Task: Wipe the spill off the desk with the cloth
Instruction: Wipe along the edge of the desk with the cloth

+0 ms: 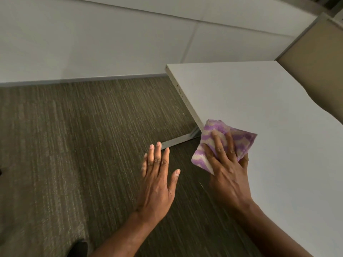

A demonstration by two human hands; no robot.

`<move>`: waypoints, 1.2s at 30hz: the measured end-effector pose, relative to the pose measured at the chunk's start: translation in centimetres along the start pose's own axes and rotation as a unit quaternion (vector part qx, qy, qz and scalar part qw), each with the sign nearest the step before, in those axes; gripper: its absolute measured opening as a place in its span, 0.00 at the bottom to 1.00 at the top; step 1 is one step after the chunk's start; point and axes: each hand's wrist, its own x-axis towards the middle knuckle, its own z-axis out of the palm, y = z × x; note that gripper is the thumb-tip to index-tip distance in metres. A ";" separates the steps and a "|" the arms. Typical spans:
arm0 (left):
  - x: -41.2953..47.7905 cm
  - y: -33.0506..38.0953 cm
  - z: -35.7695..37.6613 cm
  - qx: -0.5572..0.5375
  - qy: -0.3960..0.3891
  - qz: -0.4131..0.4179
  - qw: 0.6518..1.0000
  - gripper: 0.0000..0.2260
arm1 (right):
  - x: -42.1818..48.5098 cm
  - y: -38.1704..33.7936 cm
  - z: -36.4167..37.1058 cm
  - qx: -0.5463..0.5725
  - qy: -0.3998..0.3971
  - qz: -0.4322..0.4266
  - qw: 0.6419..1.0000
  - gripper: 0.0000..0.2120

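- Wiping in hand, judging by the pose: right hand down on the cloth at the left edge of the desk.
- Grips the cloth with fingers spread and bent over it, pressing it onto the desk top; heel of the hand toward the body.
- Sits partly on the desk, partly past the edge, with the near-left corner hanging out over the carpet, above the desk foot.
- Lies bunched into a rough diamond; long axis running from that overhanging corner up and to the right, across the desk edge; far corner pointing inward over the desk top.
- Hovers flat beside the desk, left hand, palm down, fingers straight and together, thumb out, holding nothing and touching nothing, well clear of the cloth.
- Shows no wet patch or stain on the bare desk top; cannot tell where the spill is, or how much remains.
- Calls next, probably, for keeping pressure on the cloth and drawing it back inward over the desk, so the overhanging part comes onto the surface.
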 end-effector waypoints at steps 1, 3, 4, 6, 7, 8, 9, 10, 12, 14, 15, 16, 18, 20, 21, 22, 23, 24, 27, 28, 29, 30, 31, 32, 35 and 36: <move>0.1 0.0 0.1 -0.002 0.000 0.001 1.000 0.29 | -0.4 0.3 0.0 -0.009 0.004 -0.017 1.000 0.39; 0.4 0.1 0.2 -0.008 -0.001 0.000 1.000 0.29 | -0.7 0.7 -0.2 -0.020 0.003 -0.039 0.999 0.38; 0.6 0.2 0.3 -0.011 -0.001 -0.002 1.000 0.29 | -0.6 0.8 -0.3 -0.023 -0.001 -0.043 0.999 0.37; 1.0 0.4 0.5 -0.013 -0.001 -0.005 1.000 0.29 | -0.4 0.7 -0.3 -0.026 -0.009 -0.046 0.999 0.36; 1.2 0.6 0.5 -0.011 0.000 -0.004 1.000 0.29 | -0.1 0.7 -0.3 -0.027 -0.012 -0.048 0.998 0.36; 1.5 0.8 0.6 -0.007 0.000 -0.002 1.000 0.29 | 0.2 0.7 -0.2 -0.030 -0.013 -0.052 0.998 0.35; 1.8 0.9 0.8 -0.004 -0.001 -0.002 1.000 0.29 | 0.5 0.7 -0.1 -0.034 -0.012 -0.059 0.998 0.34; 2.0 1.1 0.9 -0.002 0.000 -0.002 1.000 0.29 | 1.0 0.7 0.0 -0.038 -0.010 -0.067 0.997 0.33; 2.5 1.3 1.0 -0.004 0.003 -0.006 1.000 0.29 | 2.1 0.6 0.1 -0.042 -0.007 -0.078 0.996 0.32; 2.9 1.3 1.2 -0.007 0.010 -0.011 1.000 0.29 | 3.4 0.2 0.0 -0.044 -0.008 -0.082 0.996 0.31; 3.2 1.3 1.3 -0.008 0.016 -0.012 1.000 0.29 | 4.1 0.1 0.0 -0.045 -0.009 -0.083 0.996 0.31; 3.4 1.3 1.4 -0.010 0.022 -0.013 1.000 0.29 | 4.7 -0.1 0.0 -0.044 -0.010 -0.085 0.995 0.30; 3.7 1.2 1.4 -0.013 0.034 -0.009 0.999 0.29 | 5.9 -0.4 0.1 -0.044 -0.010 -0.088 0.995 0.29; 4.2 1.0 1.6 -0.015 0.041 -0.011 0.999 0.29 | 6.8 -0.8 0.2 -0.047 -0.010 -0.089 0.995 0.31; 4.3 0.8 1.7 -0.015 0.042 -0.015 0.999 0.29 | 7.3 -0.9 0.2 -0.048 -0.011 -0.093 0.995 0.32; 4.4 0.7 1.8 -0.014 0.042 -0.020 0.999 0.29 | 7.6 -1.0 0.3 -0.048 -0.013 -0.095 0.994 0.34; 4.6 0.6 1.8 -0.013 0.041 -0.022 0.999 0.29 | 7.9 -1.1 0.4 -0.047 -0.016 -0.095 0.994 0.34; 4.7 0.4 2.0 -0.014 0.039 -0.023 0.999 0.29 | 8.2 -1.0 0.4 -0.047 -0.017 -0.095 0.994 0.33; 5.8 -0.1 2.3 -0.012 0.034 -0.024 0.999 0.28 | 9.2 -1.1 0.5 -0.049 -0.016 -0.098 0.994 0.28; 6.4 -0.3 2.5 -0.008 0.035 -0.021 0.999 0.28 | 9.5 -1.1 0.6 -0.052 -0.015 -0.098 0.994 0.28; 7.0 -0.5 2.6 -0.005 0.035 -0.018 0.999 0.28 | 9.9 -1.2 0.7 -0.054 -0.013 -0.098 0.994 0.28; 7.6 -0.7 2.7 -0.006 0.033 -0.018 0.999 0.28 | 10.2 -1.2 0.7 -0.054 -0.011 -0.098 0.994 0.28; 8.2 -0.9 2.8 -0.011 0.031 -0.021 0.999 0.28 | 10.6 -1.3 0.8 -0.053 -0.011 -0.097 0.994 0.28; 8.7 -1.1 2.9 -0.019 0.029 -0.024 0.999 0.29 | 10.9 -1.5 0.8 -0.051 -0.012 -0.097 0.994 0.28; 10.2 -1.9 2.8 -0.031 0.031 -0.022 0.999 0.29 | 12.1 -1.8 0.8 -0.044 -0.005 -0.097 0.994 0.27; 10.7 -2.1 2.7 -0.032 0.031 -0.022 0.999 0.29 | 12.5 -1.8 0.9 -0.044 -0.001 -0.100 0.994 0.27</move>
